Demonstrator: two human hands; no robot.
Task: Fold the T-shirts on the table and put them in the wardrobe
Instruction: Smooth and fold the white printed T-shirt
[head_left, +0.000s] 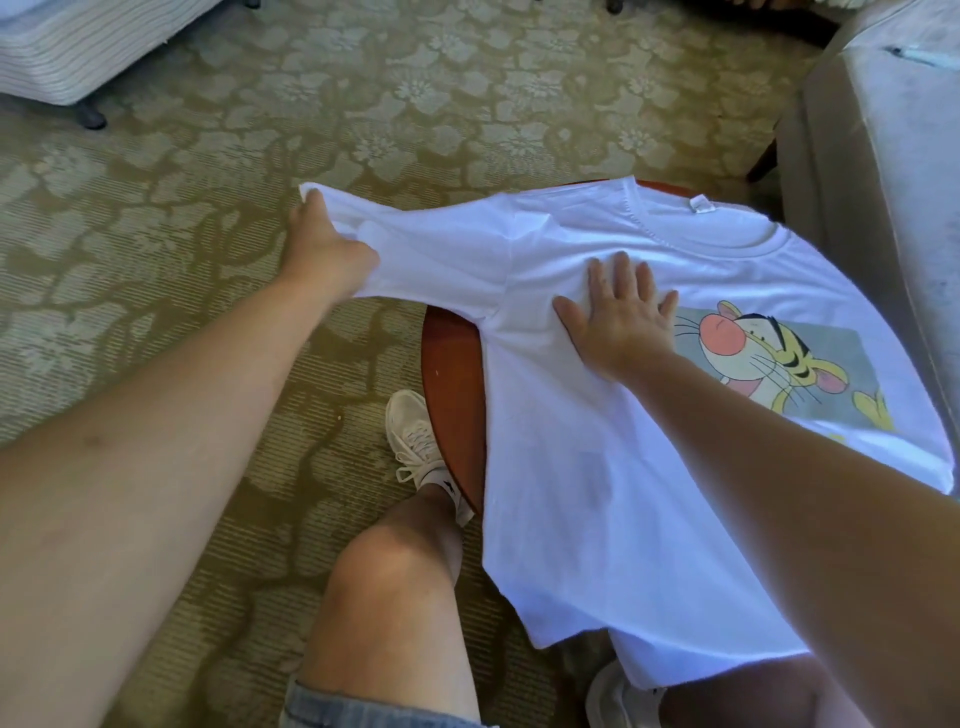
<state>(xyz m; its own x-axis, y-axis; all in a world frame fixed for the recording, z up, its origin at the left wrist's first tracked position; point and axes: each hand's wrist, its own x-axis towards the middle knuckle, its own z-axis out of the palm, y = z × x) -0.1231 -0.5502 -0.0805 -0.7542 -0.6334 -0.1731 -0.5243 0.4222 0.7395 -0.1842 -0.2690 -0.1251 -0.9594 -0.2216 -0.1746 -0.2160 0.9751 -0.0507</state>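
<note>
Sleeve (415, 244) is clenched in the left grip (324, 249), arm stretched out; right grip (618, 317) presses flat, fingers (621, 273) spread, on the T-shirt (597, 493) under it.

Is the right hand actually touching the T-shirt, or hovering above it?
Touching. The head view shows the right hand lying flat, fingers spread, on the white T-shirt beside the cartoon print, with no gap visible beneath it.

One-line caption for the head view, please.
Left hand grips the white T-shirt by its sleeve, stretched out past the wooden table, while the right hand presses flat on the chest.
</note>
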